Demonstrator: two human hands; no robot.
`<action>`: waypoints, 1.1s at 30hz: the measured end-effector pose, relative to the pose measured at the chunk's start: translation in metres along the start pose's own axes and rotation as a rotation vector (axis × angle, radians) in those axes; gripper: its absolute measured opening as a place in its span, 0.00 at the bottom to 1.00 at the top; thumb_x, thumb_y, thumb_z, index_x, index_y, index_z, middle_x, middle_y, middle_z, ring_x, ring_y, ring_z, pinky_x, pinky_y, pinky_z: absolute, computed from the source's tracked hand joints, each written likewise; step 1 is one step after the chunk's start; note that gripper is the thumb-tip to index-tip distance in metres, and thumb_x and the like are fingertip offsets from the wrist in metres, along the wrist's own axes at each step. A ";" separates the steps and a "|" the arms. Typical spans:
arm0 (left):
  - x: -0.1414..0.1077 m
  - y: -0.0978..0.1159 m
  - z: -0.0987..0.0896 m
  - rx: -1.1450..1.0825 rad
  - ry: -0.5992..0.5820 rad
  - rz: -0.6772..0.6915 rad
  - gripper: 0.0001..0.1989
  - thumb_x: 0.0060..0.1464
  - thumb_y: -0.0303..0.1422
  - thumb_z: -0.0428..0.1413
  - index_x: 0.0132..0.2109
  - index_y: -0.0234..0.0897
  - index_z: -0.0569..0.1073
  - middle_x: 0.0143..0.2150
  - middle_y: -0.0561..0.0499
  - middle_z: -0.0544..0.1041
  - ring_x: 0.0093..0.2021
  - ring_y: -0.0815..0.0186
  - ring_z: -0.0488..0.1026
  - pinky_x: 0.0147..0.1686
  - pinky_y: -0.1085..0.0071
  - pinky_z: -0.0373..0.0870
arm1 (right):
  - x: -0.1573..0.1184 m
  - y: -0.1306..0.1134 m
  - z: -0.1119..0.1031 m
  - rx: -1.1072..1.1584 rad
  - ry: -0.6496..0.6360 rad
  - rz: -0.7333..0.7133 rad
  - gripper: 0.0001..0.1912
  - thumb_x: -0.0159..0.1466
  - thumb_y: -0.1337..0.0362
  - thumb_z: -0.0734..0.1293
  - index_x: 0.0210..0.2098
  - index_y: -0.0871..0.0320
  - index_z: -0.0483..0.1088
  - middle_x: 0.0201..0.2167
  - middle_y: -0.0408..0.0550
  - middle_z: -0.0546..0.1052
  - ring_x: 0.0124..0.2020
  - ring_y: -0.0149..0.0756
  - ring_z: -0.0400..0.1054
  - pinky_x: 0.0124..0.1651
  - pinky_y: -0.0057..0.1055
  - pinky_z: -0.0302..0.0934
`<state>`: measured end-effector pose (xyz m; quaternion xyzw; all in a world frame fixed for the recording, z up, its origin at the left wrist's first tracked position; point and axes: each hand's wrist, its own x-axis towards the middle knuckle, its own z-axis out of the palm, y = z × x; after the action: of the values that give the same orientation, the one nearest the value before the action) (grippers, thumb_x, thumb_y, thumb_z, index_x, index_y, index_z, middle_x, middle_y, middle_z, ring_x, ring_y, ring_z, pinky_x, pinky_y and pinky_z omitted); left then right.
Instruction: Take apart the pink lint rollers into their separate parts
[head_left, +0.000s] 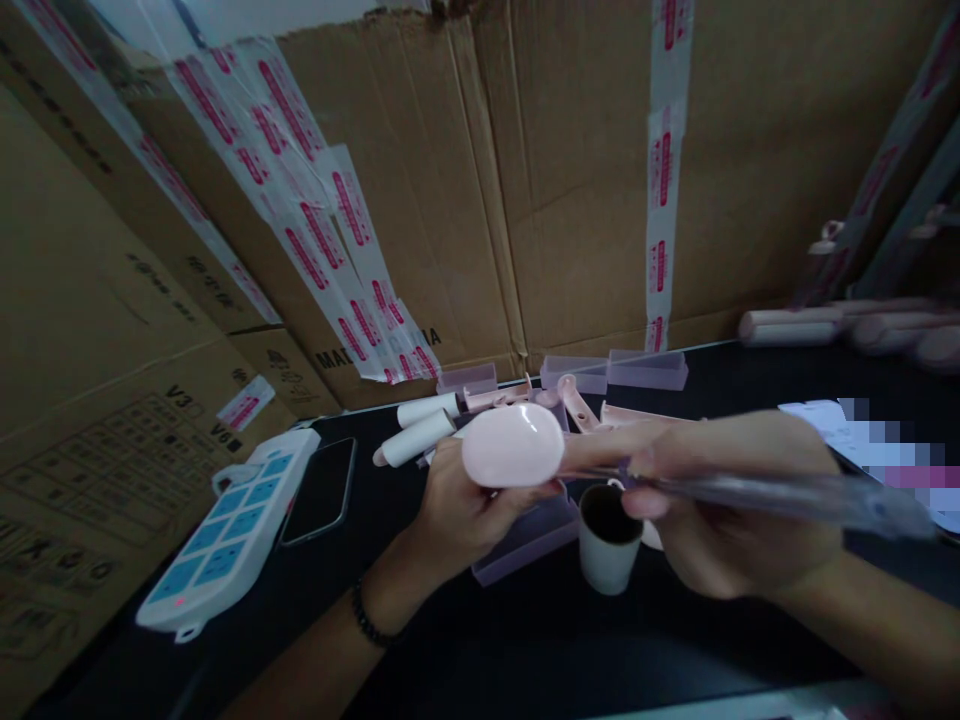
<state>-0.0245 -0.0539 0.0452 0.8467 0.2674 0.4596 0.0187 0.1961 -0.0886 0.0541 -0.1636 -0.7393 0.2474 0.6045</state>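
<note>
Head view: the left hand [454, 510] is grasping a glossy pale pink piece [514, 445] at the centre of the frame, its fingers curling around the underside and left side (a dark beaded bracelet [367, 620] is circling the wrist). From the right of the frame, the right hand [739, 500] is pinching a slim see-through tool [787, 495] between thumb and fingers; its thin shaft is pointing left toward the pink piece (whether the tip is touching it, I cannot tell, and the handle is blurring). Just below the right hand's fingertips, a white cup [609, 560] is standing on the black table [450, 650], and a purple tray [525, 545] is lying to its left, partly behind the left hand. Behind the hands, white cylinders [421, 438], pink parts [576, 403] and translucent purple pieces [647, 370] are lying near a cardboard wall [570, 200]. At the lower left, a white and blue power strip [232, 535] is resting beside a dark phone [322, 490] (a small red light is glowing on the strip). More pink cylinders [791, 328] are lying at the right edge, blurring slightly
</note>
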 end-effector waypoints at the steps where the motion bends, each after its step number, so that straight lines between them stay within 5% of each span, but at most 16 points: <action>1: 0.001 0.001 0.000 -0.041 -0.011 -0.017 0.18 0.63 0.48 0.59 0.39 0.38 0.81 0.35 0.47 0.85 0.35 0.61 0.82 0.38 0.66 0.78 | 0.001 0.001 0.001 -0.012 0.048 -0.055 0.07 0.65 0.67 0.72 0.42 0.49 0.76 0.41 0.46 0.85 0.41 0.47 0.82 0.44 0.43 0.79; 4: 0.002 0.001 0.002 -0.101 -0.018 -0.042 0.14 0.62 0.45 0.61 0.41 0.38 0.81 0.36 0.47 0.85 0.36 0.61 0.82 0.39 0.67 0.78 | 0.001 0.008 0.003 -0.041 0.135 -0.162 0.16 0.66 0.71 0.70 0.49 0.46 0.70 0.42 0.46 0.84 0.44 0.46 0.81 0.41 0.41 0.79; 10: 0.002 0.000 0.004 -0.144 0.032 -0.014 0.16 0.62 0.47 0.61 0.39 0.37 0.80 0.36 0.48 0.85 0.36 0.61 0.82 0.40 0.66 0.79 | -0.003 0.010 0.007 0.084 0.092 -0.030 0.12 0.70 0.68 0.67 0.50 0.48 0.67 0.43 0.48 0.82 0.43 0.43 0.81 0.44 0.43 0.78; 13: 0.001 -0.001 0.004 -0.113 0.055 -0.014 0.17 0.61 0.47 0.61 0.38 0.36 0.80 0.32 0.47 0.84 0.31 0.63 0.80 0.33 0.68 0.77 | 0.002 0.002 0.010 0.127 0.089 -0.012 0.11 0.71 0.68 0.67 0.50 0.48 0.65 0.43 0.47 0.83 0.44 0.42 0.80 0.48 0.44 0.77; 17: 0.003 -0.003 0.001 -0.116 0.111 -0.067 0.15 0.59 0.45 0.64 0.35 0.35 0.80 0.30 0.48 0.84 0.24 0.67 0.76 0.24 0.74 0.72 | 0.025 -0.014 0.003 0.267 0.297 0.004 0.05 0.73 0.66 0.61 0.43 0.48 0.65 0.37 0.44 0.81 0.42 0.42 0.79 0.53 0.50 0.73; 19: 0.005 -0.002 -0.001 -0.128 0.125 -0.106 0.16 0.58 0.44 0.64 0.33 0.35 0.79 0.27 0.50 0.82 0.22 0.69 0.74 0.22 0.76 0.69 | 0.040 -0.021 -0.008 0.270 0.431 0.008 0.09 0.70 0.71 0.60 0.37 0.49 0.65 0.33 0.43 0.76 0.40 0.39 0.76 0.53 0.45 0.72; 21: 0.008 0.001 -0.004 -0.141 0.125 -0.140 0.16 0.57 0.45 0.65 0.32 0.35 0.79 0.25 0.52 0.81 0.21 0.70 0.72 0.20 0.76 0.68 | 0.052 -0.025 -0.021 0.191 0.457 0.015 0.12 0.64 0.75 0.61 0.33 0.50 0.65 0.28 0.41 0.69 0.32 0.34 0.70 0.43 0.36 0.71; 24: 0.011 0.006 -0.005 -0.163 0.099 -0.168 0.14 0.56 0.44 0.66 0.34 0.36 0.80 0.26 0.52 0.81 0.21 0.69 0.73 0.21 0.76 0.70 | 0.057 -0.025 -0.034 -0.130 0.067 0.113 0.05 0.64 0.70 0.66 0.36 0.52 0.70 0.31 0.42 0.71 0.30 0.32 0.66 0.33 0.30 0.64; 27: 0.014 0.007 -0.004 -0.207 0.076 -0.173 0.14 0.56 0.44 0.67 0.35 0.37 0.81 0.29 0.51 0.83 0.25 0.66 0.76 0.26 0.73 0.74 | 0.052 -0.022 -0.030 -0.417 -0.414 0.189 0.17 0.63 0.59 0.73 0.50 0.54 0.73 0.47 0.47 0.79 0.44 0.39 0.73 0.44 0.33 0.65; 29: 0.015 0.006 -0.001 -0.232 0.071 -0.165 0.15 0.55 0.45 0.67 0.38 0.37 0.81 0.31 0.50 0.84 0.28 0.64 0.78 0.30 0.71 0.76 | 0.047 -0.020 -0.021 -0.466 -0.511 0.215 0.23 0.64 0.57 0.74 0.56 0.56 0.72 0.49 0.49 0.80 0.45 0.40 0.74 0.45 0.33 0.65; 33: 0.013 0.001 -0.001 -0.271 0.022 -0.146 0.18 0.56 0.47 0.66 0.42 0.38 0.81 0.37 0.49 0.83 0.34 0.63 0.79 0.36 0.70 0.75 | 0.045 -0.017 -0.017 -0.507 -0.480 0.263 0.19 0.67 0.56 0.71 0.54 0.57 0.74 0.42 0.47 0.82 0.37 0.35 0.74 0.36 0.28 0.59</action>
<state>-0.0187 -0.0484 0.0561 0.8096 0.2641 0.4982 0.1630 0.2034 -0.0752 0.1029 -0.3389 -0.8705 0.1631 0.3173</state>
